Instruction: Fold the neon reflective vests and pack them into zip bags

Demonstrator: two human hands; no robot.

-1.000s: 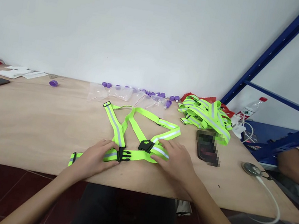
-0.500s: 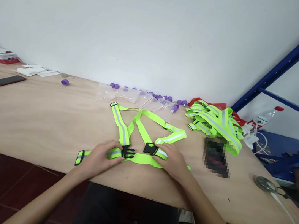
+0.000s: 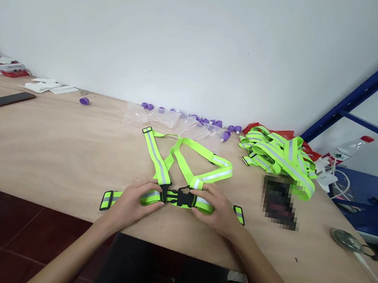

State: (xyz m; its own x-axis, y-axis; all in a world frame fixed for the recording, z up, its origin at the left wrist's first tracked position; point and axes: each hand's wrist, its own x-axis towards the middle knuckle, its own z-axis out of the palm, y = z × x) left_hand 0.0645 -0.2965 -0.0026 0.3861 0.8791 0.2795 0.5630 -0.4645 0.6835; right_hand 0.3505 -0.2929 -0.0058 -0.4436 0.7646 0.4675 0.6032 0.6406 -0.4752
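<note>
A neon-yellow reflective harness with silver stripes lies spread on the wooden table. Pinched in my left hand is the black pronged buckle half. My right hand grips the black socket buckle half between thumb and fingers. The two halves are lined up, with the prong tips at the socket's mouth; part of the prongs still shows between them. Black slider adjusters sit at the waist strap's left end and right end.
A heap of similar reflective straps lies at the back right, near a bottle and a blurred dark item. Clear plastic bags and several purple caps line the wall. A phone rests at left.
Both hands have brought the buckle halves together: the socket half has come down level with the prongs, and the gap has closed. The camera view has shifted slightly.
</note>
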